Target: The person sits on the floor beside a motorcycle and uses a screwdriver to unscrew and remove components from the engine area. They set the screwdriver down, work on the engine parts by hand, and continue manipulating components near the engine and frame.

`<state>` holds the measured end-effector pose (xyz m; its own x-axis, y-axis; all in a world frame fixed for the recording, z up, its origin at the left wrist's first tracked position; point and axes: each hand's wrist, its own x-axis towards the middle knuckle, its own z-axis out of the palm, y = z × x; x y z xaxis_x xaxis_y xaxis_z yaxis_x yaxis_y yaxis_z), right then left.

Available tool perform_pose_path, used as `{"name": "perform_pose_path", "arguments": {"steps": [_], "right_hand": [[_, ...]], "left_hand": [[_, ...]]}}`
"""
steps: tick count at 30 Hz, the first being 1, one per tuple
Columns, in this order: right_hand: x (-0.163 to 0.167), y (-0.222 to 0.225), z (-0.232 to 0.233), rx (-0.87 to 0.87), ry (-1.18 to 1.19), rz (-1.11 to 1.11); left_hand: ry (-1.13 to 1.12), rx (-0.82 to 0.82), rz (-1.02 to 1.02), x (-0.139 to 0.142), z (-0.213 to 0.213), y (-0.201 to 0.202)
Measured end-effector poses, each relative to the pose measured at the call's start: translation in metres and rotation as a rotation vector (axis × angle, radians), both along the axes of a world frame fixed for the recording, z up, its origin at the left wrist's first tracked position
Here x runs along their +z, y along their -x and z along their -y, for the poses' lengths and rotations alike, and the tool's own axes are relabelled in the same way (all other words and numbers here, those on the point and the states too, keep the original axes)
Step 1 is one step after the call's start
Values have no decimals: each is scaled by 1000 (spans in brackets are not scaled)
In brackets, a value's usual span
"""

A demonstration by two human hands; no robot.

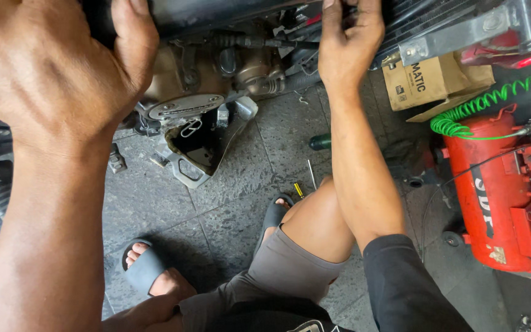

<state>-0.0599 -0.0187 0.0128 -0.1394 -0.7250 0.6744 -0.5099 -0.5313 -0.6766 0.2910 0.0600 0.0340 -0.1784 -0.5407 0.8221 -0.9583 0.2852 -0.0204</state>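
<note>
Fingertips of L hand (50,67) are mostly hidden behind its own back. Only the thumb (135,37) shows, hooked over the dark panel (102,24) at 11 o'clock, so it reads as a clamped grip on that edge. The wrist and forearm run down to 7 o'clock.

Just right of the thumb, at about 12, sits the engine (241,67): brownish casing, hoses, bolts. Under it a loose metal cover (201,147) lies tilted on the floor (241,184), touching the tiles, apart from both hands. A grey sandal (145,267) is at 7 and a second one (275,212) is near centre by the bent knee (321,215). A small yellow-handled screwdriver (299,190) lies just beside that knee, and a green-handled tool (321,142) is a bit above it.

R hand (348,43) reaches up at 1 o'clock to the bike's underside next to the ribbed fins (413,18). Its digits curl upward, but the tips are cut off by the frame edge, so I can't tell if they pinch sth or just press.

Far right: a cardboard box (431,80) at 2, a green coiled hose (487,104), and a red compressor (493,203) at 3–4.

Judgement: the step in hand looks like bracing the bike w/ L while R works a fitting up top, w/ the cover already off. A further move would prob. call for L holding steady, R working by feel, and a reach down to 6 o'clock for tools.
</note>
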Motion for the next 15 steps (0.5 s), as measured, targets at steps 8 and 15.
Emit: {"name": "perform_pose_path", "arguments": {"steps": [8,15], "right_hand": [[21,9,-16,1,232,-272],[31,41,-11,220,-86,218]], "left_hand": [[91,132,52,-8,5,-2],[133,153,75,-6,7,-1]]}}
